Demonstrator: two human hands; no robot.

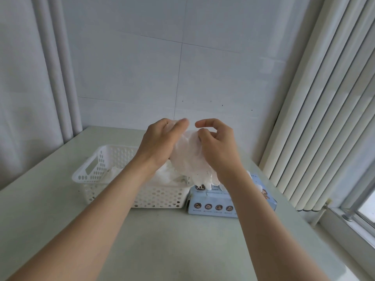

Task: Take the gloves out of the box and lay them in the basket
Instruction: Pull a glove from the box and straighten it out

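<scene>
Left hand [160, 138] and right hand [217, 142] pinch one glove [188, 157] by its top, length hanging down; basket [81, 175] lies below-left, nearer the left hand; box [213, 201] under the right.

Left hand [160, 142], right hand [217, 147] bare; forearms bare, unsleeved.

Plain indoor room, home or workplace I can't tell: large white wall tiles [223, 67] ahead of me, vertical blinds [324, 128] over window [366, 209] at my right, pale surface [172, 240], white pipes [58, 78] left.
</scene>
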